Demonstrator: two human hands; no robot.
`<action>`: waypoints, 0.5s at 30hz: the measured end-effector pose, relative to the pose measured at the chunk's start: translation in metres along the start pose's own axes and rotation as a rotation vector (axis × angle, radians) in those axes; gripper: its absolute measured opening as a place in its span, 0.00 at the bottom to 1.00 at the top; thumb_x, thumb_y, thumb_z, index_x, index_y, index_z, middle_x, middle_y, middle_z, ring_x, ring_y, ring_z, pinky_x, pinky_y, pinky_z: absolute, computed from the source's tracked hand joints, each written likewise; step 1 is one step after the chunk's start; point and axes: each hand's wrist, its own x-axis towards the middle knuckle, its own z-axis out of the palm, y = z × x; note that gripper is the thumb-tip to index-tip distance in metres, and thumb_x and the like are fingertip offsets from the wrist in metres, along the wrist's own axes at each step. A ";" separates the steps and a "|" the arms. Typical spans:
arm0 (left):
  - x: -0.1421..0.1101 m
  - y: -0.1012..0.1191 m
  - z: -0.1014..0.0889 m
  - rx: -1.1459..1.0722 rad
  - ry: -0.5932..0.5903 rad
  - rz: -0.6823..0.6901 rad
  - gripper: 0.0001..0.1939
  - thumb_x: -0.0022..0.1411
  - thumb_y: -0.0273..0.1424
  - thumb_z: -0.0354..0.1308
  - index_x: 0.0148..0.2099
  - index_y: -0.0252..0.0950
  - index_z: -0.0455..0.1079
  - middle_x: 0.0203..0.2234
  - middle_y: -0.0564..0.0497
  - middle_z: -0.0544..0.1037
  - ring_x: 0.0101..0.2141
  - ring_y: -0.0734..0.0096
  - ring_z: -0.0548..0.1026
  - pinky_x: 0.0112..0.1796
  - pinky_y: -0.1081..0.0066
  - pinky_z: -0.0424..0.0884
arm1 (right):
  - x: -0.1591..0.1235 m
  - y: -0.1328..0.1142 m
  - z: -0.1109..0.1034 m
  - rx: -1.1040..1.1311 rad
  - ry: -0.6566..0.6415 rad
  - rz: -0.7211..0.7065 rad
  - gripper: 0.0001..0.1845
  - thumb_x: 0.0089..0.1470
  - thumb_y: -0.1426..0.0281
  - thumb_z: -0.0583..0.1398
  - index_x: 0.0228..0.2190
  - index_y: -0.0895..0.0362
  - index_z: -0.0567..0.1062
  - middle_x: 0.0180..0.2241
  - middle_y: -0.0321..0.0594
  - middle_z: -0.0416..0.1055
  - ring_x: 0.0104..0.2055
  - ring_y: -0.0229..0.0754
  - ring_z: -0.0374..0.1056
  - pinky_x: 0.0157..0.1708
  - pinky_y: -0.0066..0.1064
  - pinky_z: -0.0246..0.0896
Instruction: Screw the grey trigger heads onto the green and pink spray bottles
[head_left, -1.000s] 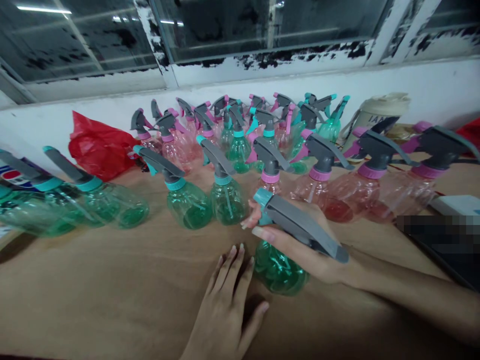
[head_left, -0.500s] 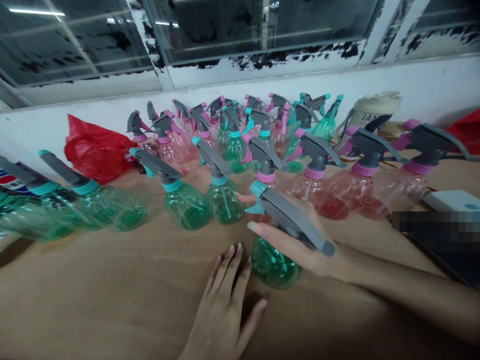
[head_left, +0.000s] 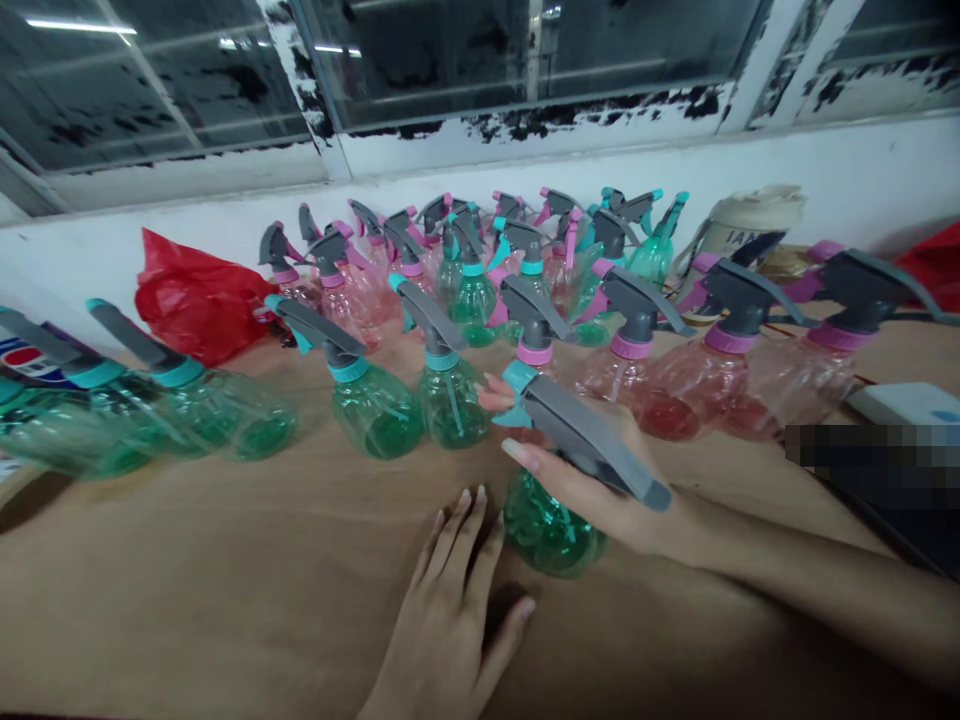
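Observation:
A green spray bottle (head_left: pixel 553 525) with a grey and teal trigger head stands upright on the wooden table (head_left: pixel 247 580). My right hand (head_left: pixel 600 490) is wrapped round its neck, just under the sprayer; some of the fingers are hidden behind it. Flat on the wood, left of that bottle's base, lies my left hand (head_left: pixel 450 610), palm down with fingers spread and holding nothing. Just beyond stand two more green spray bottles, the nearer one (head_left: pixel 452 405) close to my right fingertips and the other (head_left: pixel 377 410) to its left.
Pink spray bottles (head_left: pixel 697 385) line the right side, and several green ones (head_left: pixel 225 410) the left. A mixed cluster fills the back, by a red plastic bag (head_left: pixel 199 300) and a pale bucket (head_left: pixel 750 225). A white box (head_left: pixel 904 405) sits at the right.
The view has shifted very slightly, so the bottles at left appear a little further right. Both hands and the held spray bottle keep nearly the same position.

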 end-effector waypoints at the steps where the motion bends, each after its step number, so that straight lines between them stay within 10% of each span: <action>1: 0.000 0.000 0.000 0.015 0.003 0.005 0.29 0.66 0.36 0.51 0.64 0.27 0.55 0.63 0.37 0.58 0.62 0.52 0.57 0.54 0.55 0.66 | 0.000 0.000 0.000 -0.001 0.001 0.001 0.05 0.55 0.66 0.59 0.29 0.53 0.72 0.26 0.35 0.69 0.31 0.40 0.69 0.36 0.33 0.67; 15: 0.001 0.000 0.001 -0.014 0.004 0.004 0.28 0.65 0.36 0.52 0.63 0.27 0.56 0.63 0.36 0.58 0.61 0.51 0.58 0.54 0.55 0.65 | -0.001 0.007 0.001 0.143 -0.036 0.020 0.15 0.55 0.66 0.61 0.45 0.52 0.73 0.40 0.38 0.74 0.33 0.39 0.72 0.41 0.36 0.69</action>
